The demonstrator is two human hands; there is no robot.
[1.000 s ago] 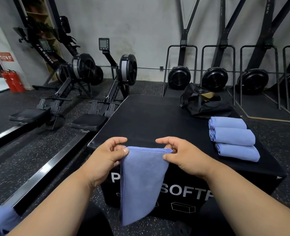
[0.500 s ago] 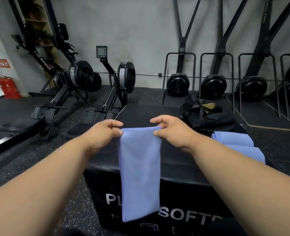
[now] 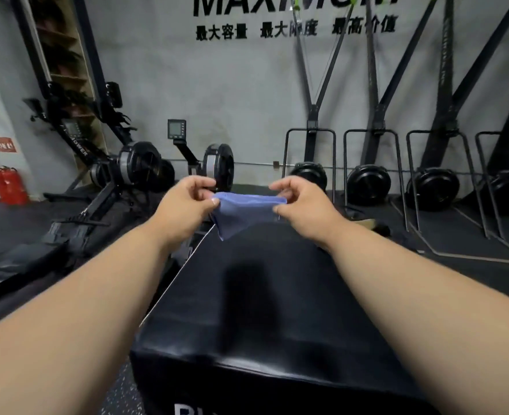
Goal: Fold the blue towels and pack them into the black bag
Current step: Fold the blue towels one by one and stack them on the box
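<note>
A blue towel hangs in the air above the far end of the black padded box, swung out away from me. My left hand pinches its left top corner and my right hand pinches its right top corner. Both arms are stretched forward over the box. The towel casts a dark shadow on the box top. Of the black bag only a small part shows behind my right forearm. The folded blue towels are hidden by my right arm.
Two rowing machines stand on the floor to the left of the box. Black ski trainers with metal frames line the back wall on the right. A red fire extinguisher stands at the far left.
Both hands have lifted and pushed forward with the towel, which has swung from hanging down at the box's near side to out over its far end. The camera has tilted up.
</note>
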